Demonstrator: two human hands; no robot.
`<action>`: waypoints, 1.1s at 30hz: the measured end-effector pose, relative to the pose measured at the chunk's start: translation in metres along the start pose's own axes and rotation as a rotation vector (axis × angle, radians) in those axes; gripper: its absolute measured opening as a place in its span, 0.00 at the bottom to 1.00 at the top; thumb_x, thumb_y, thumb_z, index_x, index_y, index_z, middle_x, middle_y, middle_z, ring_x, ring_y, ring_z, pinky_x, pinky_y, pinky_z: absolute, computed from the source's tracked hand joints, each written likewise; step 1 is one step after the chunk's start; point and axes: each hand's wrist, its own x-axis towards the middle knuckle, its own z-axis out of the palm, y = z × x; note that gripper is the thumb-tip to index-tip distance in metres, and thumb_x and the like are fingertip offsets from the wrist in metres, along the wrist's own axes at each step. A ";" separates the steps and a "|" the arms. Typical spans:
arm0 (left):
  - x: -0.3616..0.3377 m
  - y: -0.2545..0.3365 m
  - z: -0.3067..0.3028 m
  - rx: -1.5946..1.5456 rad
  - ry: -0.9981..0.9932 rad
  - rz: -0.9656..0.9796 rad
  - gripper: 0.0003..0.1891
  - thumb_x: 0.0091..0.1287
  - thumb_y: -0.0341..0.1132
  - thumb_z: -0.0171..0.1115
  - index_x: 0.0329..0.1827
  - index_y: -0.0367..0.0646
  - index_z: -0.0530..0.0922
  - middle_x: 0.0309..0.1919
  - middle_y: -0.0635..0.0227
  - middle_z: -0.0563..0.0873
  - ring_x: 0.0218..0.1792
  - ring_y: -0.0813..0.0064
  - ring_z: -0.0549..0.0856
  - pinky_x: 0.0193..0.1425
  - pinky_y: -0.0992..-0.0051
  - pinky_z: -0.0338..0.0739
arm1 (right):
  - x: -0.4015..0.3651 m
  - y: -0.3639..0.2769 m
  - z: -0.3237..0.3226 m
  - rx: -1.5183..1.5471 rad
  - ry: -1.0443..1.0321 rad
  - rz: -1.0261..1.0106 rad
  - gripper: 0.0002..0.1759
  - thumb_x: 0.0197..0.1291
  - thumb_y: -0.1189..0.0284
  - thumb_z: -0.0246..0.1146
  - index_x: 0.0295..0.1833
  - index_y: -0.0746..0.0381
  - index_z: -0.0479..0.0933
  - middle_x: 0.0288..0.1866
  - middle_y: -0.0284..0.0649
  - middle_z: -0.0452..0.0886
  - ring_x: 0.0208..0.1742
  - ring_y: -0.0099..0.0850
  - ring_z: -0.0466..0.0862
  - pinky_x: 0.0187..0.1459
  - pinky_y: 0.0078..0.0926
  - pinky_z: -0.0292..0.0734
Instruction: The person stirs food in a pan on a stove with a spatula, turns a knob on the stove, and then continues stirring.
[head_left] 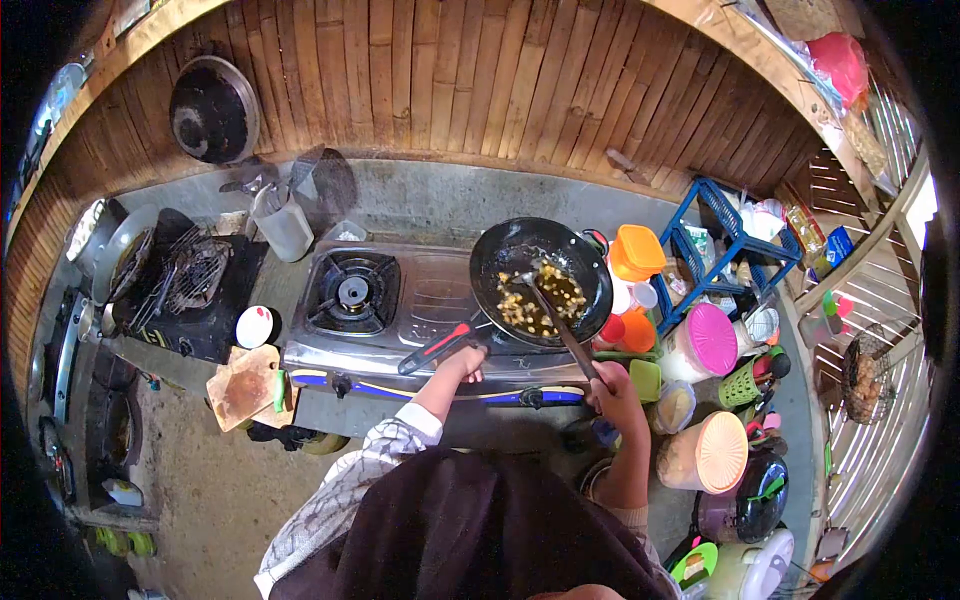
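A black wok [541, 235] sits over the right side of the steel gas stove [440, 270], with small pale pieces in dark oil [550, 300] inside. My right hand [612, 388] is closed around the handle of a long spatula [565, 335], whose head rests among the pieces. The wok's black and red handle [436, 347] points down to the left. Just below the inner end of that handle is my left hand [465, 363], its fingers curled; whether they hold anything cannot be made out.
An unlit burner [352, 291] is at the stove's left. A cutting board [243, 388] with a green-handled knife [278, 391] lies at the lower left. Right of the wok stand an orange container [637, 252], a pink-lidded tub [709, 330] and a blue rack [735, 240].
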 end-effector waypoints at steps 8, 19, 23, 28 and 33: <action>0.010 -0.008 0.003 0.020 0.022 0.056 0.32 0.62 0.53 0.30 0.17 0.37 0.76 0.15 0.62 0.80 0.11 0.76 0.72 0.19 0.75 0.70 | -0.048 -0.062 -0.028 -0.269 0.083 -0.145 0.15 0.52 0.74 0.55 0.47 0.63 0.71 0.31 0.44 0.78 0.32 0.33 0.79 0.34 0.27 0.72; 0.011 -0.009 0.001 0.008 -0.014 0.066 0.28 0.61 0.49 0.32 0.15 0.39 0.74 0.13 0.64 0.78 0.10 0.75 0.73 0.17 0.75 0.69 | -0.090 -0.121 -0.079 -0.811 0.213 -0.202 0.16 0.46 0.69 0.61 0.44 0.55 0.74 0.33 0.49 0.77 0.33 0.47 0.77 0.35 0.39 0.72; 0.011 -0.009 0.001 0.024 -0.024 0.082 0.29 0.61 0.50 0.31 0.15 0.38 0.74 0.13 0.64 0.78 0.11 0.75 0.73 0.18 0.74 0.69 | -0.094 -0.138 -0.093 -0.914 0.185 -0.129 0.15 0.46 0.69 0.60 0.43 0.54 0.75 0.30 0.49 0.77 0.32 0.47 0.77 0.35 0.40 0.71; 0.013 -0.009 0.001 0.053 -0.026 0.072 0.30 0.61 0.50 0.30 0.14 0.39 0.75 0.13 0.64 0.79 0.12 0.75 0.73 0.20 0.74 0.70 | -0.080 -0.135 -0.096 -0.980 0.193 -0.232 0.14 0.46 0.68 0.60 0.43 0.54 0.75 0.28 0.50 0.77 0.31 0.47 0.77 0.35 0.39 0.72; 0.015 -0.009 0.002 0.022 -0.013 0.048 0.29 0.61 0.49 0.32 0.15 0.39 0.75 0.14 0.64 0.79 0.11 0.75 0.73 0.19 0.75 0.69 | -0.053 -0.108 -0.094 -0.966 0.180 -0.255 0.14 0.47 0.67 0.59 0.43 0.55 0.75 0.28 0.50 0.77 0.31 0.48 0.77 0.35 0.41 0.72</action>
